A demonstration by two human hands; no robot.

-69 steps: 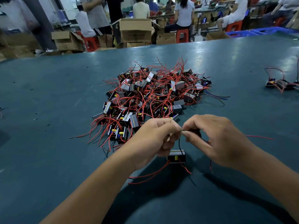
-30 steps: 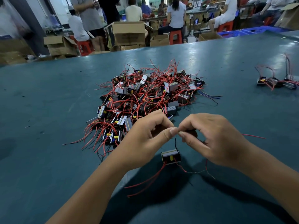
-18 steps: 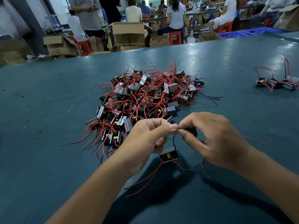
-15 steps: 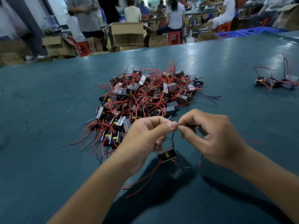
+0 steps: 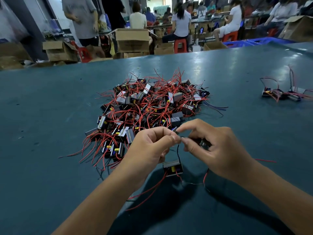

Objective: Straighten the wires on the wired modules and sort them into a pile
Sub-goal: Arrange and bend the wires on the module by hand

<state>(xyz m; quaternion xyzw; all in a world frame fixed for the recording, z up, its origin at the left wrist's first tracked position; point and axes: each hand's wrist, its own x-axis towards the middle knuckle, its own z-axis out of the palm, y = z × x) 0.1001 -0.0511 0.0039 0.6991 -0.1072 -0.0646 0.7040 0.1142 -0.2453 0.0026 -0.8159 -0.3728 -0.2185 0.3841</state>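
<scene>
Module hangs by its black wire just above the table, right below both hands. Left hand and right hand each pinch that wire up top, fingertips nearly touching. Red leads trail off the module onto the table. Just behind sits the big tangled heap of modules, and a small pile lies well off to the right.

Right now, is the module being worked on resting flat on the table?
No, the module hangs by its black wire, pinched by the left hand and right hand.
</scene>
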